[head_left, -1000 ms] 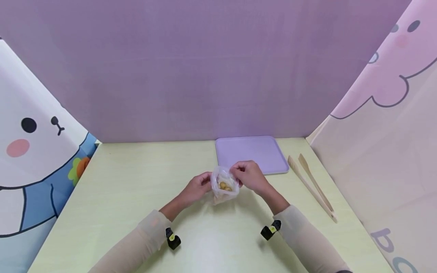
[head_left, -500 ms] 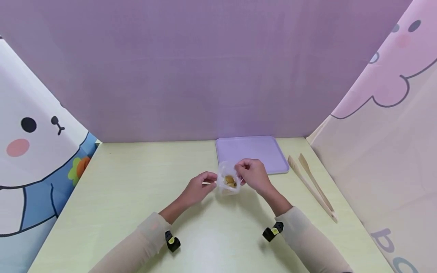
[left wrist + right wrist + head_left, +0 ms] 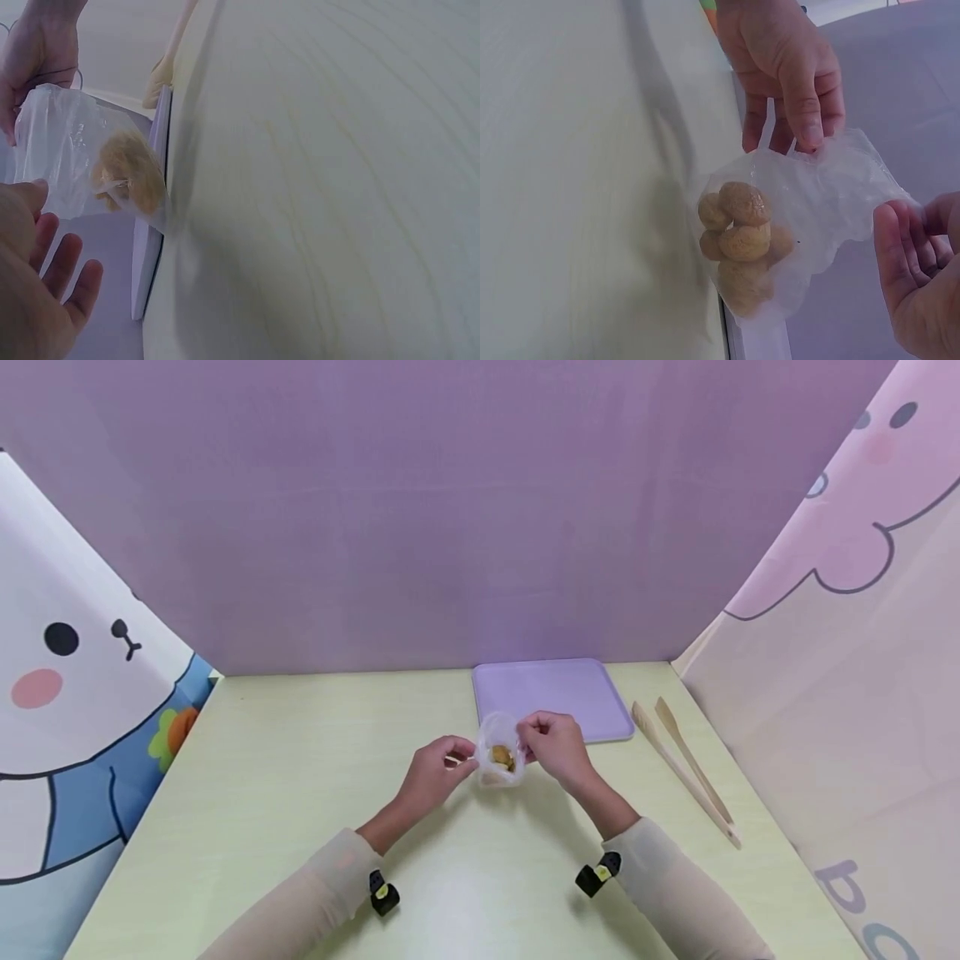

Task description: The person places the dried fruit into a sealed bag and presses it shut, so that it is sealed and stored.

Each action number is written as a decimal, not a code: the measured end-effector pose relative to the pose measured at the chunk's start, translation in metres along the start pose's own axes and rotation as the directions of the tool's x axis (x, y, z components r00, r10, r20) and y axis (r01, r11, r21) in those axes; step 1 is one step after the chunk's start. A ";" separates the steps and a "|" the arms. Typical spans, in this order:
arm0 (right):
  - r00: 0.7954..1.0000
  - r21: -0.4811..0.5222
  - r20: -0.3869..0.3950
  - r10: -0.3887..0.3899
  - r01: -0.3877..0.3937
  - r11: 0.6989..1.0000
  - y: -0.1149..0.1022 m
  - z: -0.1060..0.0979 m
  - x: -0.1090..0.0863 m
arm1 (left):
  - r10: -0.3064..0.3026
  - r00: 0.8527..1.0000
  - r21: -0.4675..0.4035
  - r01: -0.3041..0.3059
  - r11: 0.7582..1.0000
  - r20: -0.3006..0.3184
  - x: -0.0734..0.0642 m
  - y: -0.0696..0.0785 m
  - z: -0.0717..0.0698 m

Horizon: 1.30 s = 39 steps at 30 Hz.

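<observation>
A clear plastic bag (image 3: pixel 498 770) hangs open-mouthed over the table between both hands. Several tan, wrinkled, walnut-like pieces (image 3: pixel 744 244) lie bunched at its bottom. On the bag's left side, the left hand (image 3: pixel 435 774) pinches the rim between thumb and finger; its other fingers are spread loosely in the left wrist view. The right hand (image 3: pixel 557 747) grips the opposite edge of the rim with curled fingers. Behind the bag lies a purple tray (image 3: pixel 551 689), partly covered by the right hand and the bag.
Wooden tongs (image 3: pixel 686 768) rest spread apart on the table's right side. A purple cloth wall (image 3: pixel 450 527) rises behind the pale table (image 3: pixel 300 760). Printed curtains with cartoon figures flank the left and right. A small black camera is strapped to each wrist.
The bag has shifted slightly right and away from the body, and its mouth is held more upright. Both hands have moved a little with it, still at its rim.
</observation>
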State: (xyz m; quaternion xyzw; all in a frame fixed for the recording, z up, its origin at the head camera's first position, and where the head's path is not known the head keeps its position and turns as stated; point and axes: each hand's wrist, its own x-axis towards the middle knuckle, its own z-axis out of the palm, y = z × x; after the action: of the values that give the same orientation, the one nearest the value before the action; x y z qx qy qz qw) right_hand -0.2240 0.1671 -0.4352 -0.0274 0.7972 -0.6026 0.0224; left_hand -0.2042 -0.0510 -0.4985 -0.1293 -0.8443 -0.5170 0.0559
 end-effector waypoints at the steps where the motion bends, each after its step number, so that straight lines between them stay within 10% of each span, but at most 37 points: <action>1: 1.000 0.005 -0.002 0.005 -0.005 1.000 0.000 0.001 0.000 | -0.003 1.000 0.008 0.003 1.000 -0.003 0.000 0.000 0.001; 16: 0.995 -0.194 -0.070 -0.067 0.052 0.980 0.011 -0.006 -0.001 | 0.223 0.972 0.071 -0.218 0.973 -0.078 0.005 0.004 -0.002; 27: 0.961 -0.494 -0.106 -0.255 0.171 0.852 0.018 -0.029 -0.001 | 0.248 0.968 0.012 -0.248 0.969 -0.025 0.006 0.009 -0.012; 39: 0.990 -0.216 -0.093 -0.104 0.082 0.973 0.001 -0.018 -0.007 | 0.047 0.991 -0.087 -0.037 0.996 0.124 0.003 0.007 -0.007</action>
State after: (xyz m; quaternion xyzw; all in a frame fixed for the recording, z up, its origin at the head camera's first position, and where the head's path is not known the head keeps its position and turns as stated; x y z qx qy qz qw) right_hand -0.2186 0.1849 -0.4310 -0.0356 0.8549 -0.5151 -0.0506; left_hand -0.2058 -0.0535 -0.4884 -0.1817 -0.8206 -0.5418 0.0077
